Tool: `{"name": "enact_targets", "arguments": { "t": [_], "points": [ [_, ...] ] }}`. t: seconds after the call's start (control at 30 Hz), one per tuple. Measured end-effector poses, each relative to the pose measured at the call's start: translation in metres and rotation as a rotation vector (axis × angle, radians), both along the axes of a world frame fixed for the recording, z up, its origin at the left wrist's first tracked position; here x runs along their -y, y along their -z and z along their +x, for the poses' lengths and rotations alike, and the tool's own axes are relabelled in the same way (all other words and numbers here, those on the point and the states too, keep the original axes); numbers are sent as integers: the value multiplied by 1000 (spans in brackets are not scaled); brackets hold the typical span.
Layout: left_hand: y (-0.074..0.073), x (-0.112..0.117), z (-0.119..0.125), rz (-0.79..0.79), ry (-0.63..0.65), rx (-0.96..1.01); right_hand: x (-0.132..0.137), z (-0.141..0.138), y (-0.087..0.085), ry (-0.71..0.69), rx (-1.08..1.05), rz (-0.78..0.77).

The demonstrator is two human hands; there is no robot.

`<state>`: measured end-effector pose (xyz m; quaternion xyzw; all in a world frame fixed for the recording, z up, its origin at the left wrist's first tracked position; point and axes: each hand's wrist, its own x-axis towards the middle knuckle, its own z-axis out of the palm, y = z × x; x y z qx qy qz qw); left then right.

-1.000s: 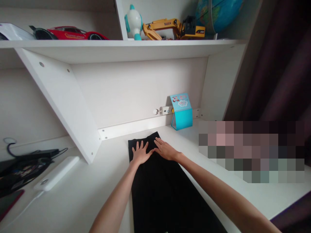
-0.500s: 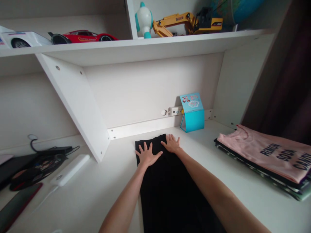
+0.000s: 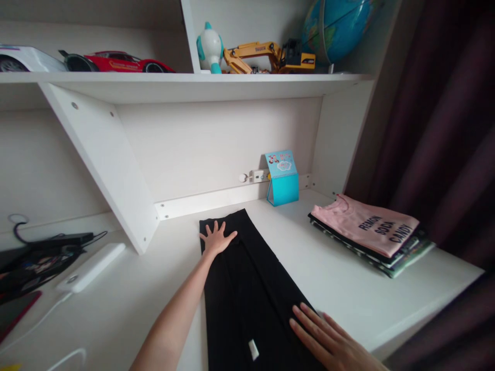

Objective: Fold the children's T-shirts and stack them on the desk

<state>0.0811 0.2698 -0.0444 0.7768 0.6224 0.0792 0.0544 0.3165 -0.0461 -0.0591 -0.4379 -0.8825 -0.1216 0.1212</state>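
Note:
A long black garment (image 3: 247, 288) lies flat on the white desk, its far end near the back wall. A small white tag (image 3: 253, 350) shows on its near part. My left hand (image 3: 217, 238) rests on the far left end of the cloth, fingers spread, holding nothing. Lower down, my right hand (image 3: 325, 335) lies flat along the right edge of the cloth, its fingers stretched out. The near end of the garment runs out of view.
Folded clothes (image 3: 367, 226) are stacked at the right, a pink shirt on top. A blue desk calendar (image 3: 284, 178) stands at the back. Left lie a white power strip (image 3: 91, 268) and dark items (image 3: 42, 263). Toys and a globe (image 3: 340, 28) fill the shelf (image 3: 232, 85) above.
My right hand has slid from the garment's far end down its right edge toward me. The left hand stays at the far end. The view has turned right, and the white tag now shows.

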Motion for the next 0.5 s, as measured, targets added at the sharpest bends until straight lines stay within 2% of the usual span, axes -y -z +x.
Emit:
{"name": "enact_targets", "arguments": {
  "t": [0.07,0.13,0.23,0.3,0.4,0.5],
  "points": [
    [-6,7,4,36,-10,-10,20,2,10,-14,36,174],
    [-13,21,9,81,3,-21,28,2,16,8,42,290],
    [-23,59,10,39,126,9,29,-3,21,26,44,393],
    [-30,97,3,-85,257,28,29,-5,24,49,33,442],
    [-38,168,-21,-228,435,-13,28,-4,28,81,41,501],
    [-37,241,-49,-177,587,-44,28,1,31,38,106,505]
  ]
}}
